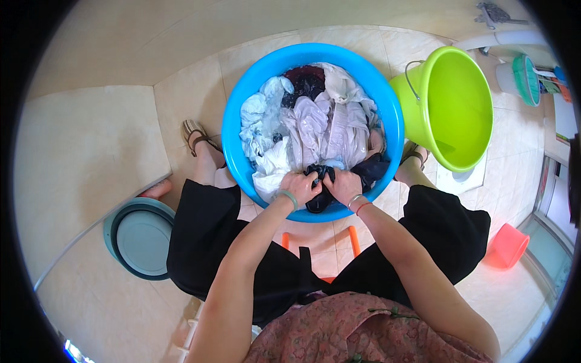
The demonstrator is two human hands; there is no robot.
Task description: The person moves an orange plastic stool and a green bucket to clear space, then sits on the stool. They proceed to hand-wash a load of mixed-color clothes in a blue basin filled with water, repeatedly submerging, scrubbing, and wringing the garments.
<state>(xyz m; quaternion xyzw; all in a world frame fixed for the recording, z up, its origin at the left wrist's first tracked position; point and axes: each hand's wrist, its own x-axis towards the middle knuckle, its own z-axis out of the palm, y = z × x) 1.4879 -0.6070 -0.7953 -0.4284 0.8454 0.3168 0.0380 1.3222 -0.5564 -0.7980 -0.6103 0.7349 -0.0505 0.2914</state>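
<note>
A large round blue tub (235, 142) stands on the floor between my feet, full of wet laundry. At its near side my left hand (302, 186) and my right hand (345, 186) are close together, both closed on a black wet garment (319, 202). Part of that dark cloth spreads to the right along the tub wall. Just beyond my hands lie pale lilac-white clothes (333, 130). Light blue and white pieces (257, 115) fill the left side, and a dark garment (305, 85) sits at the far side.
A lime-green bucket (419, 103) with a wire handle tilts beside the tub at right. At left is a grey-green collapsible basin (145, 237). A pink container (510, 245) stands at the right, and orange stool legs (354, 241) show beneath me. A wall bounds the far side.
</note>
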